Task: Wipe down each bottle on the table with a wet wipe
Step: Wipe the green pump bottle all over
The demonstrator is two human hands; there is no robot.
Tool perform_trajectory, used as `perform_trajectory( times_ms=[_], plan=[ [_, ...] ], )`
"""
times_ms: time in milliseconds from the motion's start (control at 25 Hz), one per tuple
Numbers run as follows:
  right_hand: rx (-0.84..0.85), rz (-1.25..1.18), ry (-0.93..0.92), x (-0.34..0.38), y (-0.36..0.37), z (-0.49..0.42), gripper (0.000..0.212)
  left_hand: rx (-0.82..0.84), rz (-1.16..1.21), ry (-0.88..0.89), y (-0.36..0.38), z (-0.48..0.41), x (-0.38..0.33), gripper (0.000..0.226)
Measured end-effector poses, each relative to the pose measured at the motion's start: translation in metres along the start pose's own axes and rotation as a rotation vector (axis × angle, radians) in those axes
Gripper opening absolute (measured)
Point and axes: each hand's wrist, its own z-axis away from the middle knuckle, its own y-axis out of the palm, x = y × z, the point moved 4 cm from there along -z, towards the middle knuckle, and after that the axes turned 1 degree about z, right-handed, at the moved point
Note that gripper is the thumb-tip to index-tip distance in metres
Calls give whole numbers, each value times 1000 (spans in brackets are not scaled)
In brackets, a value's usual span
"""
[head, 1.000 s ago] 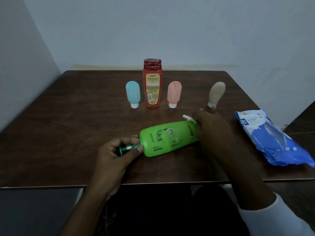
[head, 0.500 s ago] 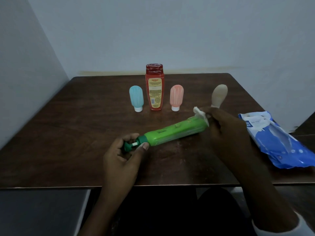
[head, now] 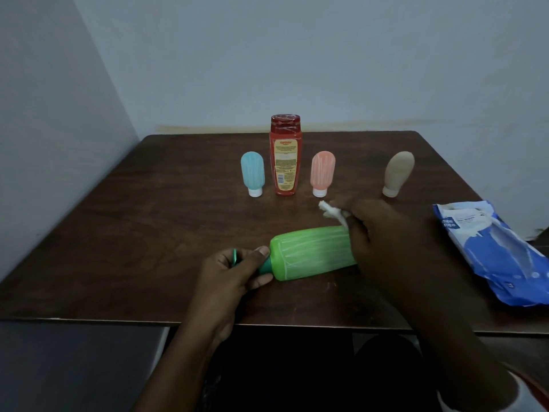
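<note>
A green bottle lies on its side near the front of the brown table. My left hand grips its dark green pump neck. My right hand covers the bottle's base end and holds a crumpled white wet wipe against it. Behind stand a tall red bottle, a small blue bottle, a small pink bottle and a beige bottle, the small ones cap down.
A blue and white pack of wet wipes lies at the table's right edge. Pale walls close the left side and the back. The table's front edge runs just below my hands.
The green bottle has been rolled about its long axis: first its labelled front showed, then its narrow side, now a plain broad face. My right hand with the wipe stayed at the base end.
</note>
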Motion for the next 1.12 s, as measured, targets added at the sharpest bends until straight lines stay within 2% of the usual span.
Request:
perform_trajectory(
  times_ms=[80,160,200,400,480,560,680,800,920,1040,1120],
  plan=[
    [220,54,-24,15,23,-3,41,18,37,4,0,-1,1,15],
    [462,63,-17,28,52,1,55,52,17,23,-3,0,0,27],
    [507,51,-29,38,63,6,56,73,-12,30,-4,2,0,34],
    [428,48,-258,71,86,26,50,130,-21,86,-5,7,-2,27],
    [379,73,-170,47,73,17,51,101,-24,71,-7,4,0,32],
    [378,165,-6,5,54,11,50,64,-48,67,-8,3,1,38],
    [356,309,227,-47,21,6,39,63,-54,75,-5,2,1,35],
    [312,345,338,-47,17,6,34,59,-62,80,-6,0,1,40],
    [330,230,149,1,51,9,45,53,-95,83,-6,0,1,45],
    [473,116,-140,60,86,14,52,76,-77,84,-5,3,1,38],
    [469,84,-168,60,80,10,55,84,-68,76,-5,3,2,32]
  ],
)
